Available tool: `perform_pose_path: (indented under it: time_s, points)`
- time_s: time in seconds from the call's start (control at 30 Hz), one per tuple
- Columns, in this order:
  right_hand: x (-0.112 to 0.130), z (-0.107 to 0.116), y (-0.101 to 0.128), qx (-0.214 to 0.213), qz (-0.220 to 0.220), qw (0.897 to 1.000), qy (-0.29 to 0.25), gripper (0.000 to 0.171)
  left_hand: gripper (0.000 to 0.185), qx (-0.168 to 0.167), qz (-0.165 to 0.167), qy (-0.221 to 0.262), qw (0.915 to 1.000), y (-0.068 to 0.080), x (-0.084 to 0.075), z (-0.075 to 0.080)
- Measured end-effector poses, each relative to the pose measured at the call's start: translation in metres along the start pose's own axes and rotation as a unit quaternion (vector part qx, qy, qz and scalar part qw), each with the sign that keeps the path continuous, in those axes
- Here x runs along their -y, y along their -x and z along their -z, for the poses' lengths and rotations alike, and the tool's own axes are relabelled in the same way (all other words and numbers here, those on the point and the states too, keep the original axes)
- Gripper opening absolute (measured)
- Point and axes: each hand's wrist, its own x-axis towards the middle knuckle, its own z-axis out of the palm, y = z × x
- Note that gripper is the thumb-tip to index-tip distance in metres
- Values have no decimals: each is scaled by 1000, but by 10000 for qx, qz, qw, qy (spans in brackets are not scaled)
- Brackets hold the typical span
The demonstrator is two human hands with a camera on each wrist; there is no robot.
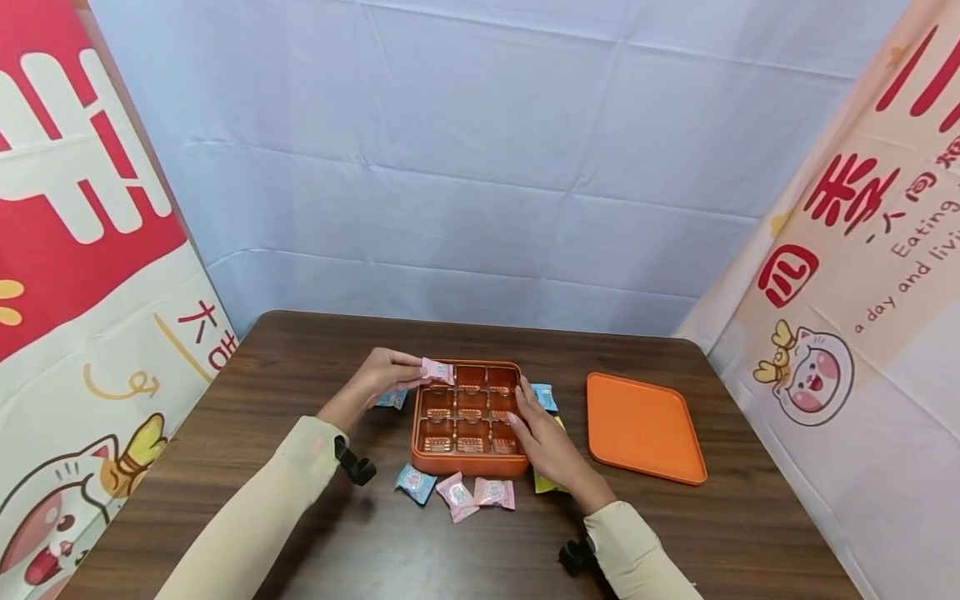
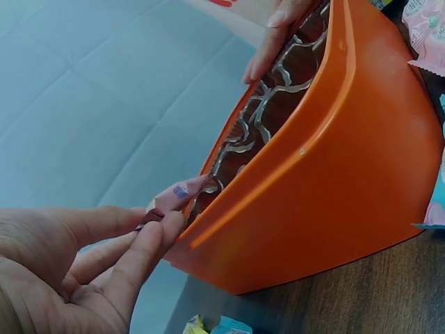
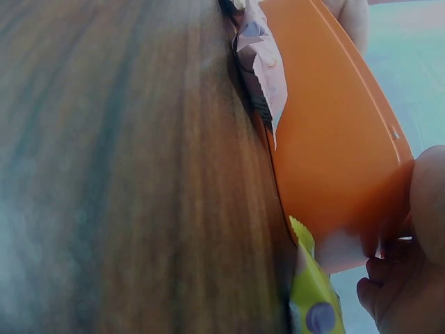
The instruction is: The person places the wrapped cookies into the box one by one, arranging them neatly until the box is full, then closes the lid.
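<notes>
At the middle of the desk (image 1: 300, 392) we had the orange box (image 1: 469, 465) standing open, its nine gold-lined cells showing. Our left hand (image 1: 382, 372) was at the box's far left corner, thumb and fingertips closed in a pinch on a pink candy (image 1: 438, 371), which hung right at the rim over the corner cell; the left wrist view showed the same pinch, the wrapper's end (image 2: 179, 193) poking out just beside the orange wall. Our right hand (image 1: 542, 433) lay along the box's right side, fingers nearly straight and resting on the rim, thumb against the outer wall, with nothing in its grip. Before the box, on the near side, lay a blue candy (image 1: 415, 482) and two pink ones (image 1: 475, 495), close together and just clear of the wall. A yellow candy (image 1: 546, 483) showed partly from under our right hand, touching the box's foot in the right wrist view. Another blue candy (image 1: 544, 397) lay beyond the right hand by the box's far right corner, and a further one (image 1: 392, 400) sat below our left hand. Well to the right, apart from the box, the orange lid (image 1: 643, 427) lay flat on the desk.
</notes>
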Motion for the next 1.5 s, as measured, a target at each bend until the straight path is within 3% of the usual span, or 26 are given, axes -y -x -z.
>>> perform_pose_path:
  time_s: [0.47,0.83,1.37,1.5]
  points:
    - [0,0,0,34,-17,10000,12,65,31,-106,-84,-413,9991,1,-2,-2]
    - [-1,-1,0,2,65,10000,27,65,27,68,-118,-55,9999,3,-3,0]
    - [-2,0,0,8,33,10000,7,64,30,7,-130,14,9999,7,-2,10]
    - [-2,-1,0,11,30,10000,29,64,34,66,-264,-120,9996,10,1,14]
